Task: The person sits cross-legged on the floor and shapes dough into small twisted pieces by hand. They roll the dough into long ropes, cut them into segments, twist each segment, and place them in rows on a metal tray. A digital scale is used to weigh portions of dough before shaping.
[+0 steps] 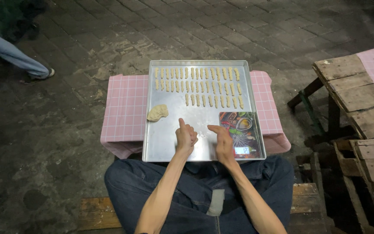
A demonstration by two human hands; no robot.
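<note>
over the metal tray (pixel 165 143), left hand (pixel 185 138) curled, right hand (pixel 223 141) loosely spread beside the colourful kitchen scale (pixel 240 130).

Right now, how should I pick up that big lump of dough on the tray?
Probably pinch the dough lump gently across its rounded middle, coming from above. It lies flat near the tray's raised left rim, so sideways reach looks blocked. The left hand is nearest.

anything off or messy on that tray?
Nothing spilled or damaged. The dough sticks sit in neat rows on the tray; only the third row is short on its left. The dough lump lies apart at the left edge.
</note>
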